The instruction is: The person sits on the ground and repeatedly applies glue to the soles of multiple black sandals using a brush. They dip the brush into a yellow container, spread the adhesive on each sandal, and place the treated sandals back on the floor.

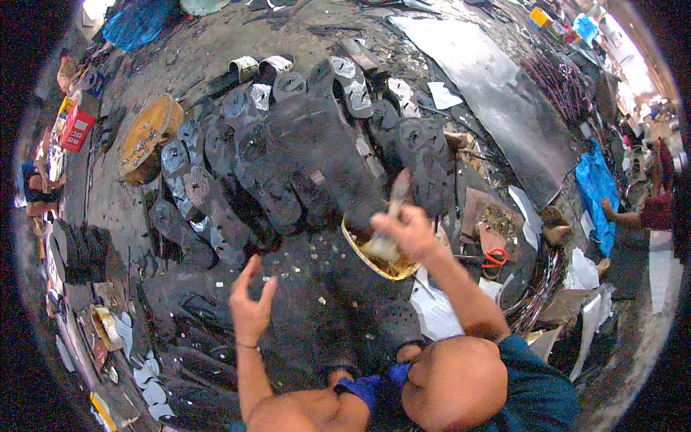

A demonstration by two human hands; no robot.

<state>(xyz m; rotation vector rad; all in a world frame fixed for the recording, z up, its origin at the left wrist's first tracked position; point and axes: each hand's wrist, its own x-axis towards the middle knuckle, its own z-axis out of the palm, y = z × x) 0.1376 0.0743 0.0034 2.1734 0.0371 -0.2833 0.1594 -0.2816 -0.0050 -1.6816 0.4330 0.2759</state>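
Note:
My right hand [412, 232] is closed round a brush [399, 189] with its handle pointing up and away. The brush's pale lower end, blurred, is inside a round container [358, 252] with yellowish smears on its rim. My left hand [250, 308] is raised over the dark floor, fingers and thumb apart, holding nothing. Beyond both hands lie rows of black shoe soles [270, 201], some overlapping. Several soles at the left [188, 180] and far side carry shiny or pale patches. A large dark flat piece [309, 137] lies among them.
A round wooden block [150, 140] stands left of the soles. Orange-handled scissors [494, 258] lie right of the container. A large grey sheet [497, 93] spreads at the far right. Beside blue plastic [596, 194], another person's hand [610, 212] shows. Scraps litter the floor.

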